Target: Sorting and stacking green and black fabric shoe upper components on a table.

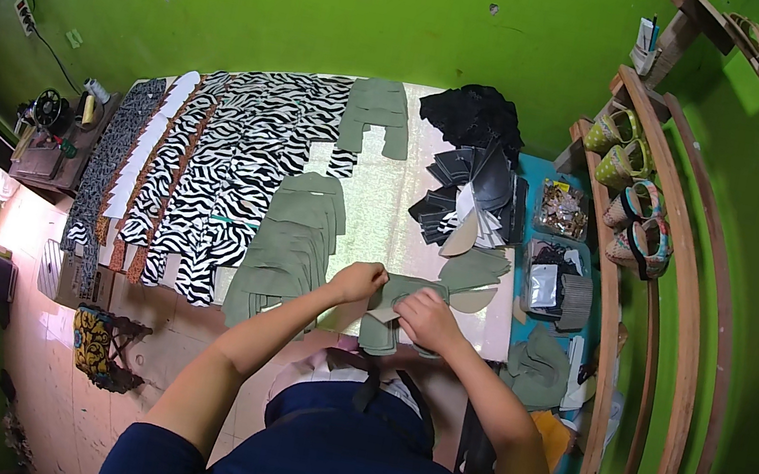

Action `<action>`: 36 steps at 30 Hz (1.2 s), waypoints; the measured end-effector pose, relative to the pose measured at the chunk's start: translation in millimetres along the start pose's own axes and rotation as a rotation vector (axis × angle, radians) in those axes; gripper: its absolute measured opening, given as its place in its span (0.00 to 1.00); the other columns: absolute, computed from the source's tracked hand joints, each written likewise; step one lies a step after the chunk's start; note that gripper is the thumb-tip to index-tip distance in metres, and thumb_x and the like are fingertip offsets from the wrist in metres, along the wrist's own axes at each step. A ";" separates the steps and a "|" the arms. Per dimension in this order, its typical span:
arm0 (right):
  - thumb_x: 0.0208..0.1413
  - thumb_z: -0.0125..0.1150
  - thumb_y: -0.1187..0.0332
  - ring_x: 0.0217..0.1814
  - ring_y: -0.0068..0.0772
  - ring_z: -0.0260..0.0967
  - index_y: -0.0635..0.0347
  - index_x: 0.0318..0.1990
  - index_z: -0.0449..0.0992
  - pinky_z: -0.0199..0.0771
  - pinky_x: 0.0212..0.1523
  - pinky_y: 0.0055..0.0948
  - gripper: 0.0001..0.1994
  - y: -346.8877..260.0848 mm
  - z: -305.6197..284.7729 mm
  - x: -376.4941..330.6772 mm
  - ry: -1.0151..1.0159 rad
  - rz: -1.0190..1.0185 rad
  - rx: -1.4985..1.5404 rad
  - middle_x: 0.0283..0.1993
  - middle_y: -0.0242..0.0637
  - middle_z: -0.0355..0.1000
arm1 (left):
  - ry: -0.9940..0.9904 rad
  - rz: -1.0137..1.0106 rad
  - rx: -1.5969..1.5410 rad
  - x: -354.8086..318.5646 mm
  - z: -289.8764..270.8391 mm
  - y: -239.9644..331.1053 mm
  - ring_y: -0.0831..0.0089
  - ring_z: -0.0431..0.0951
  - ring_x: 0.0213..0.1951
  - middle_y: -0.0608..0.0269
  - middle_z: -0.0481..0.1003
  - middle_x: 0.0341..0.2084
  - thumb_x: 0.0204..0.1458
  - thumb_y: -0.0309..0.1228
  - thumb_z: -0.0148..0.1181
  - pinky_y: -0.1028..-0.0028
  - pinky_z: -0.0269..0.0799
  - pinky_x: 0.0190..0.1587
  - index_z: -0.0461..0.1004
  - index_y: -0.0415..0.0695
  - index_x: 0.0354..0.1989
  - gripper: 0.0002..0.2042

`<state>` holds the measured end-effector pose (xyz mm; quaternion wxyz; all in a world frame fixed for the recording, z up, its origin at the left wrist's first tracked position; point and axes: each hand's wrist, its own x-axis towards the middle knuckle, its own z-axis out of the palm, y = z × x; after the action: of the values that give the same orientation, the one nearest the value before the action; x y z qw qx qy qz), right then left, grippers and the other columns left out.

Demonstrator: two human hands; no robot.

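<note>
My left hand (357,281) and my right hand (427,319) meet over an olive-green cut fabric piece (394,307) at the near edge of the worktable (386,198). Both hands pinch this piece, with a small beige part between the fingers. A fanned row of matching olive-green pieces (290,242) lies just to the left of my left hand. More green pieces (475,272) rest just beyond my right hand.
Zebra-print fabric pieces (229,170) cover the table's left half. A heap of black fabric (475,117) and dark cut pieces (468,197) lie at the far right. Clear boxes (562,208) stand right of them. Wooden shelves with shoes (642,217) run along the right. A sewing machine (46,112) sits at far left.
</note>
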<state>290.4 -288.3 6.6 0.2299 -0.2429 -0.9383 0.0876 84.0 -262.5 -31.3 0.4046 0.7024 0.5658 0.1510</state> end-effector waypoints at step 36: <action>0.51 0.50 0.74 0.41 0.40 0.70 0.63 0.42 0.71 0.69 0.41 0.29 0.11 107.4 22.3 101.3 0.170 0.662 0.545 0.41 0.45 0.71 | 0.574 -0.068 -0.082 13.3 -71.9 -8.8 0.52 0.63 0.50 0.44 0.64 0.44 0.47 0.27 0.51 0.64 0.59 0.52 0.60 0.37 0.51 0.21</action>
<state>245.8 -146.1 -3.3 0.3218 -0.4673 -0.7302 0.3806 34.1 -221.5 3.9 0.2608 0.5947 0.6737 0.3528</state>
